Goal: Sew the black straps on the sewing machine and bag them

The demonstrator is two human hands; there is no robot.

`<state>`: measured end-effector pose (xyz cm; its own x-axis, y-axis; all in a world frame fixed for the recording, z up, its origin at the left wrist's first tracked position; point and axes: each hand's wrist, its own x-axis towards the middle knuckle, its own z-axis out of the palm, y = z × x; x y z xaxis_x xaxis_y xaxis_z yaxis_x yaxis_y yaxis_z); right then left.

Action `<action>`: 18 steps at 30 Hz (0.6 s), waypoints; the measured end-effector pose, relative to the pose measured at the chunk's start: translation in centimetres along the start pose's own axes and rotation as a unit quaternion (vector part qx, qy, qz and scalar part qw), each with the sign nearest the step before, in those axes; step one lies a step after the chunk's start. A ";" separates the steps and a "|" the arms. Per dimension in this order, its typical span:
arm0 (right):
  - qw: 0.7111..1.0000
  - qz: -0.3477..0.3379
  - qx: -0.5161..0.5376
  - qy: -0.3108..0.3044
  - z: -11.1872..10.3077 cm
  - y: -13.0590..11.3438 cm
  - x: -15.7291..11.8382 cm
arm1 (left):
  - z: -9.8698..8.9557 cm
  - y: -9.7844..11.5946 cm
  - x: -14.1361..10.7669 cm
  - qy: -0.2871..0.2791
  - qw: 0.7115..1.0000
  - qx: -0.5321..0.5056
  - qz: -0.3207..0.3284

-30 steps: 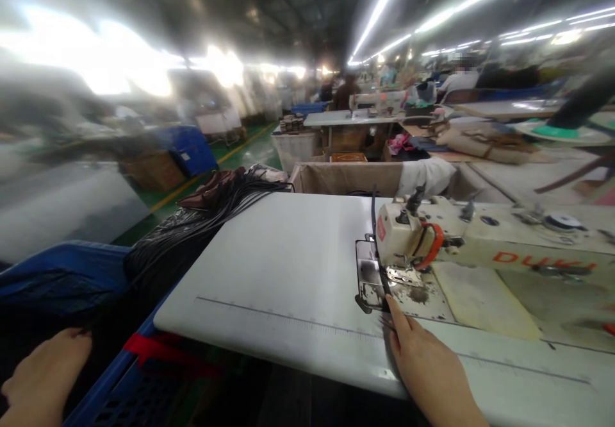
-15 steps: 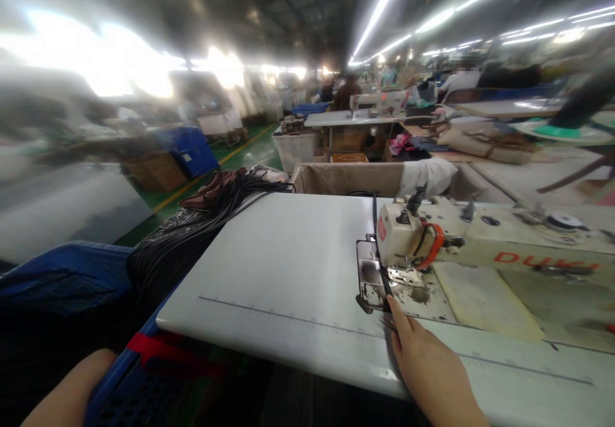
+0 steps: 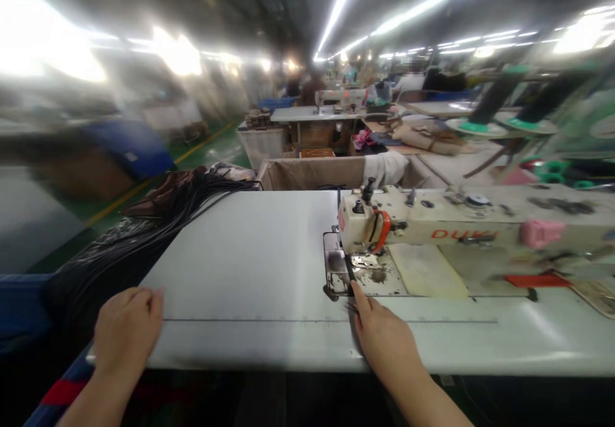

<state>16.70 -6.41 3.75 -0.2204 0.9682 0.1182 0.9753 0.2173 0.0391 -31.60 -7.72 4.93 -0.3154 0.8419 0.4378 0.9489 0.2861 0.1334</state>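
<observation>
Factory tabletop [image 3: 250,254], head view: the left hand [image 3: 127,334] rests released and empty at near left. The right hand [image 3: 384,337] touches a black strap [image 3: 349,274] at the presser foot [image 3: 364,261] of the sewing machine [image 3: 413,222]; grip unclear. Hazard: fingers this close could be pierced if the machine runs.

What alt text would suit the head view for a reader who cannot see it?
A person's right hand rests on a white sewing table by the needle plate of a cream DUKI sewing machine, the left hand on the table's near edge. Black cords lie at its far left.

White sewing table [image 3: 240,254]: black cords [image 3: 202,186], seemingly, over far-left corner; sewing machine head [image 3: 423,222] right
</observation>
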 end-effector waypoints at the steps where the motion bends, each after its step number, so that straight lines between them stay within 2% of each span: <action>1: 1.000 0.006 0.000 -0.015 -0.3 -0.2 0.0 | 1.1 2.9 -0.1 0.003 0.999 -0.017 0.041; 3: 0.999 0.018 0.005 -0.041 -0.8 -0.4 0.1 | 3.0 9.1 -0.9 -0.018 0.986 -0.127 0.110; 6: 0.998 0.026 0.019 -0.061 -1.2 -0.5 0.2 | 4.9 18.5 -3.4 -0.081 0.936 -0.288 0.183; 8: 0.997 0.027 0.030 -0.064 -1.3 -0.4 0.1 | 5.4 24.1 -5.2 -0.128 0.902 -0.321 0.260; 10: 0.997 0.025 0.047 -0.063 -1.3 -0.3 0.0 | 5.3 28.5 -6.6 -0.153 0.871 -0.316 0.343; 13: 0.994 0.028 0.088 -0.052 -1.2 0.2 -0.6 | 5.2 32.0 -7.8 -0.125 0.869 -0.278 0.389; 15: 0.991 0.032 0.122 -0.038 -1.0 1.0 -1.1 | 5.2 32.6 -8.2 -0.094 0.875 -0.256 0.399; 18: 0.989 0.038 0.146 0.004 -0.3 2.9 -1.7 | 5.1 32.5 -8.4 -0.067 0.877 -0.231 0.416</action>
<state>19.86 -7.47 3.97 -0.1464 0.9823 0.1170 0.9506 0.1724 -0.2580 1.81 -3.16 1.02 0.5182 0.7268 0.4508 0.7461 -0.6418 0.1770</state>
